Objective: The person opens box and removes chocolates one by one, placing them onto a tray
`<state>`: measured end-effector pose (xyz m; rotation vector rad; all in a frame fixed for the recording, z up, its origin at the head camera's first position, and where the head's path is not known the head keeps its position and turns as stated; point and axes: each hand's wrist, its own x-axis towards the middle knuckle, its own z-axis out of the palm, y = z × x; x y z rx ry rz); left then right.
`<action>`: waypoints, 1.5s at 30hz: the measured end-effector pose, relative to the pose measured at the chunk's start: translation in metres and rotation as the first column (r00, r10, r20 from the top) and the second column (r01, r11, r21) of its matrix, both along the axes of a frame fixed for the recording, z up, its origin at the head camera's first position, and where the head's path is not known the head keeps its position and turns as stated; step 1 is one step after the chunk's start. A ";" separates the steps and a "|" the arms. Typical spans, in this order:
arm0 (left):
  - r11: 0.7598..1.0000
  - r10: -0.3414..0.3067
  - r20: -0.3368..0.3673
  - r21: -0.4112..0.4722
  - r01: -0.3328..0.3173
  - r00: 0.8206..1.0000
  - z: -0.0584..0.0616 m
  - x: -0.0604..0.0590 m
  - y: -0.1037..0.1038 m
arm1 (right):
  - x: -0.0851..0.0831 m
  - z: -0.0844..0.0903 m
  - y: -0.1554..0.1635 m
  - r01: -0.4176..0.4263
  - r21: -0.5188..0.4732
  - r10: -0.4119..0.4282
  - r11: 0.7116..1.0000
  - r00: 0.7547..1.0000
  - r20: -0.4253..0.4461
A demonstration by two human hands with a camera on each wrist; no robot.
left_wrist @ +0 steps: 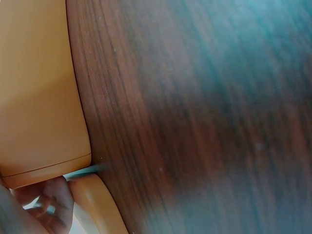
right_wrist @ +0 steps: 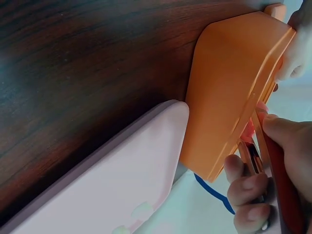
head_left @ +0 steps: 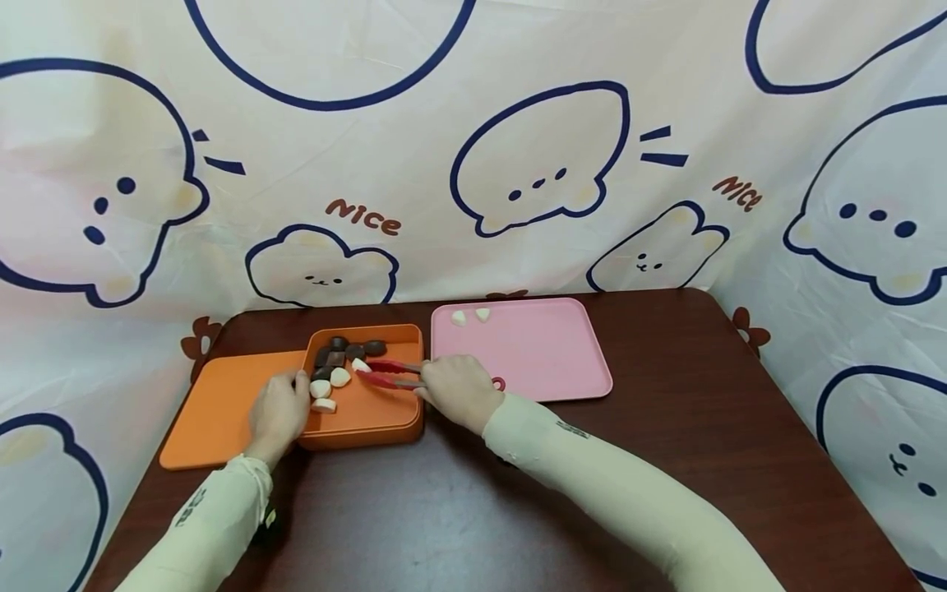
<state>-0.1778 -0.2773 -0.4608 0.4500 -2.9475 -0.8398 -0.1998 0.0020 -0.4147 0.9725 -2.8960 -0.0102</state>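
Note:
My right hand [head_left: 460, 390] grips a pair of red-tipped tongs [head_left: 381, 379] that reach over the right side of an orange box [head_left: 377, 418]. Between the tong tips is a small white chocolate-like piece [head_left: 360, 365], inside the box. Several dark brown pieces [head_left: 355, 352] lie towards the back left of the box, with white pieces [head_left: 321, 389] in front of them. At the box's left wall my left hand [head_left: 279, 411] holds the rim, thumb on top. In the right wrist view, thumb and curled fingers [right_wrist: 249, 187] close round the tong handles.
A pink tray [head_left: 525, 353] stands right of the box, with two small white pieces [head_left: 459, 317] at its back left. Under my left hand an orange lid or board [head_left: 222, 411] lies flat beside the box. Dark wood tabletop [head_left: 666, 460] surrounds them, with a patterned cloth [head_left: 518, 49] behind.

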 end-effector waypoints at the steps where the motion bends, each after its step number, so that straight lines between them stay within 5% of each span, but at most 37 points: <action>1: 1.000 0.001 0.001 -0.001 -0.001 1.000 0.000 0.000 0.000 | 0.000 0.000 0.000 0.000 -0.006 0.000 1.000 1.000 0.003; 20: 1.000 0.021 0.019 -0.012 -0.021 1.000 -0.005 0.000 -0.002 | 0.009 0.008 0.017 0.034 -0.045 -0.032 0.998 0.999 0.044; 31: 1.000 0.020 0.004 -0.007 -0.020 1.000 -0.003 0.002 -0.001 | 0.018 0.003 0.040 -0.022 -0.110 0.016 0.994 0.998 -0.058; 45: 1.000 0.019 0.003 -0.011 -0.019 1.000 -0.001 0.001 0.001 | 0.028 0.002 0.078 0.041 -0.191 -0.063 0.981 0.991 -0.115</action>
